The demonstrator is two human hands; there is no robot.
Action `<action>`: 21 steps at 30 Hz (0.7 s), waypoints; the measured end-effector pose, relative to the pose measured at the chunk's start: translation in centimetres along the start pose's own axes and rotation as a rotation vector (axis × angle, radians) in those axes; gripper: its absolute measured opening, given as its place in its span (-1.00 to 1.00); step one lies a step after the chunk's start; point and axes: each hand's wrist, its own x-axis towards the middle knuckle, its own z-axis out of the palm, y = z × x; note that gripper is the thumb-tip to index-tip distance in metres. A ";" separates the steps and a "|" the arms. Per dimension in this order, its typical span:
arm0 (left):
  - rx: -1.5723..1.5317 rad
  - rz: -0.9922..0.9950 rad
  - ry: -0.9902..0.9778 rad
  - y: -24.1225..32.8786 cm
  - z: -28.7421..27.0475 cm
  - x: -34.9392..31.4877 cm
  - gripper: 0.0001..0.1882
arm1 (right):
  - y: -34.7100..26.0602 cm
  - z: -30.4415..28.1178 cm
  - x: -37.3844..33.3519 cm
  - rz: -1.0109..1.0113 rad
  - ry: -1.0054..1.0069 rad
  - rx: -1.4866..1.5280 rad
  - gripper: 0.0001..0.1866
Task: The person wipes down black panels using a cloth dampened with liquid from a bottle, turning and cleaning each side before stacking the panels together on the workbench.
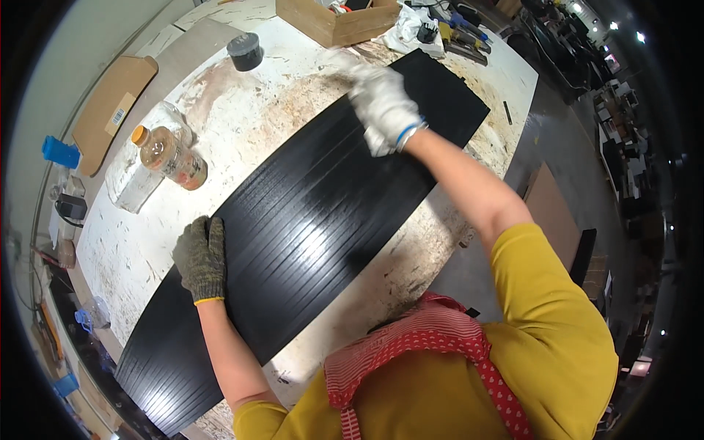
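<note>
A long black panel with grooved, glossy lines lies diagonally across the white, stained table. My left hand, in a dark grey-green knit glove, rests flat on the panel's far left edge with its fingers stretched out. Over the panel's upper right part is my right hand, in a white glove with a blue-edged cuff. Motion smears its fingers, and white material hangs below the palm; whether this is a cloth or part of the glove I cannot make out.
A bottle with an orange cap lies against a white wrapped block on the left. Farther back stand a dark-lidded jar and a wooden box. Hand tools lie at the far right, a brown cardboard piece far left.
</note>
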 end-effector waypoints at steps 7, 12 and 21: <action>0.017 0.014 0.013 0.1 0.7 0.5 -0.63 | 2.7 16.3 -2.5 -0.546 -0.103 -0.478 -0.78; -0.071 0.018 0.053 -0.6 0.5 -0.1 -0.67 | 1.6 0.7 4.3 0.133 -0.157 -0.323 -0.77; -0.054 -0.027 0.022 -0.5 0.0 -0.5 -0.64 | -3.5 1.1 3.5 -0.389 -0.380 -0.310 -0.74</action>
